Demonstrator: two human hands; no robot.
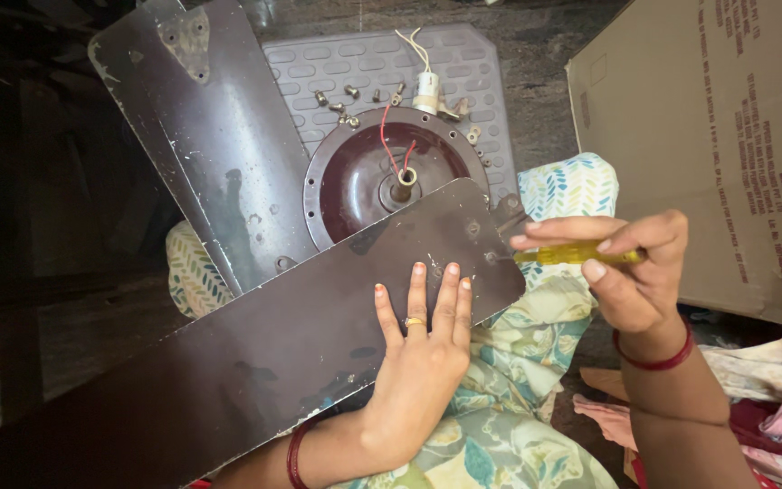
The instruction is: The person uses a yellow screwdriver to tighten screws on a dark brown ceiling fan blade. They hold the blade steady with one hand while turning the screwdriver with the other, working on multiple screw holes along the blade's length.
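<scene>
A dark maroon ceiling fan motor lies on a grey plastic stool top, red wires rising from its centre shaft. Two long maroon blades reach out from it: one up to the left, one across my lap. My left hand lies flat on the lower blade, fingers spread, a ring on one finger. My right hand grips a yellow-handled screwdriver, its tip at the blade's end near the motor.
Several loose screws and a white capacitor sit on the stool behind the motor. A large cardboard box stands at the right. Folded clothes lie at lower right. Floral fabric covers my lap.
</scene>
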